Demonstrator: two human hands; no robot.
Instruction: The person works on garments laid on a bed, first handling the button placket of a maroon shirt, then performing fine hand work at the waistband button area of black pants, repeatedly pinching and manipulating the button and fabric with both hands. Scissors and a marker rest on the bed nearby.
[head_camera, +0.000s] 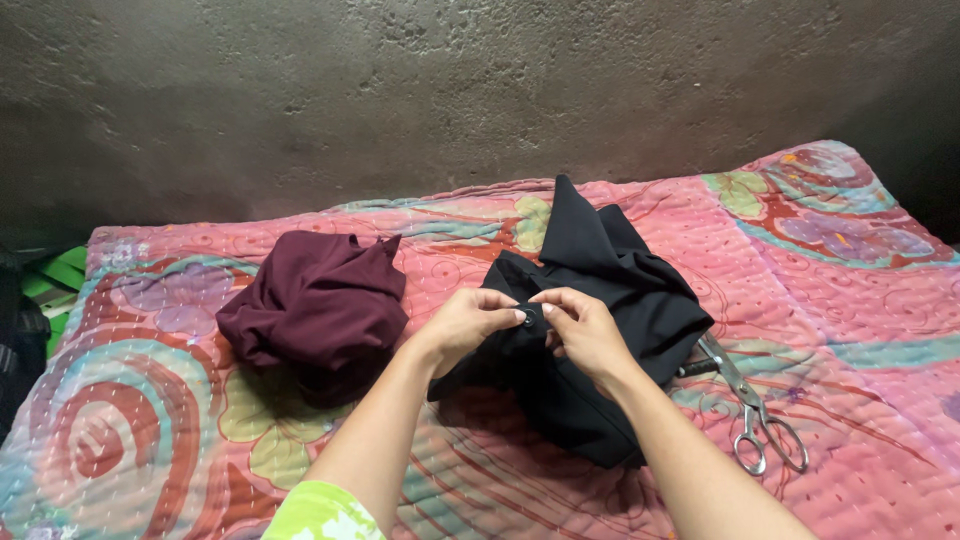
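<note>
Plain home sewing spot: rough grey plaster wall (400, 90) directly behind a pink quilted bedspread (850, 300); scissors (755, 415), folded garments on the quilt.

We look down on our two bare hands meeting over a bundled black garment (590, 300) on a pink floral quilt (820, 300). Our left hand (468, 322) and right hand (585, 328) pinch a small dark button (531, 318) between thumb and fingertips, each grip closed on the cloth around it. A crumpled maroon garment (315, 305) lies just beside the black one, to the left. Steel scissors (752, 410) rest closed on the quilt at the right, their tips tucked under the black fabric. A rough grey wall (400, 90) rises behind.
</note>
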